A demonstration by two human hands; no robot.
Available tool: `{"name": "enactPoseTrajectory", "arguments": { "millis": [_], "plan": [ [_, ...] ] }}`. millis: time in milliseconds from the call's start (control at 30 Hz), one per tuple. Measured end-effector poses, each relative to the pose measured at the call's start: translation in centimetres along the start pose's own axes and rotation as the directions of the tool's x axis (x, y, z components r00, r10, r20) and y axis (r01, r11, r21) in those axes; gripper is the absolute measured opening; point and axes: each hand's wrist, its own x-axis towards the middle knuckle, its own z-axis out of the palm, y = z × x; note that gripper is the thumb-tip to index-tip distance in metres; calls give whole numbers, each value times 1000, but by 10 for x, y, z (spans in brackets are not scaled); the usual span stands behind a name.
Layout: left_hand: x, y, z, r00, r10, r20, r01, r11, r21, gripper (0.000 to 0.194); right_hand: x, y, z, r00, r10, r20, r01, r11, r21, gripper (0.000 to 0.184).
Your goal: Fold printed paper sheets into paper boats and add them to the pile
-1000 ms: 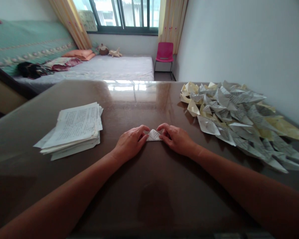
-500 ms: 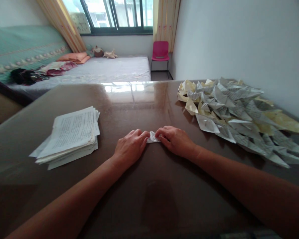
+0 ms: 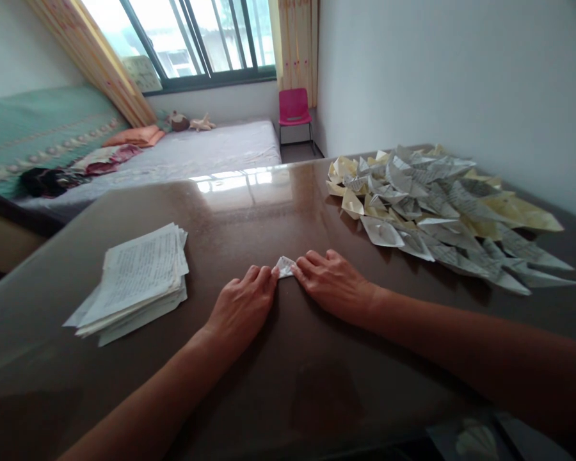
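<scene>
A small folded piece of printed paper (image 3: 285,267), roughly triangular, is at the middle of the brown table (image 3: 240,230). My left hand (image 3: 244,301) pinches its left corner, the fingers curled together. At the paper's right corner, my right hand (image 3: 333,285) grips with thumb and fingers closed. Both hands rest low over the tabletop. Parts of the paper are hidden under the fingertips.
On the left lies a stack of printed sheets (image 3: 137,275). A large heap of folded paper boats (image 3: 427,205), white and yellowish, covers the right side by the wall. Beyond the table are a bed (image 3: 230,144) and a pink chair (image 3: 295,107).
The camera view has tilted and shifted, so the whole scene sits differently. Both hands still hold the folded paper, whose peak now shows more clearly between them.
</scene>
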Motion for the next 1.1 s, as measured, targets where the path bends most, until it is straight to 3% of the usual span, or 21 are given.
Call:
{"name": "enactPoseTrajectory", "arguments": {
  "millis": [467,667,800,900,1100],
  "plan": [
    [-7,2,-7,999,2,37,-4,998,57,38,-3,-17,-9,983,66,171,-59,997,-47,28],
    [-3,-3,-7,1000,-14,21,15,998,-57,31,5,-3,-14,982,45,183,-51,998,30,24],
    [0,-12,4,990,-111,-81,91,971,-223,27,4,16,-12,985,119,125,-138,979,152,18],
    [3,-15,12,974,-169,-151,117,946,-304,36,2,25,-2,982,189,31,-190,944,269,22],
    [6,-15,17,970,-145,-197,65,929,-365,33,9,27,16,972,202,-123,-113,853,509,45]
  ]
}}
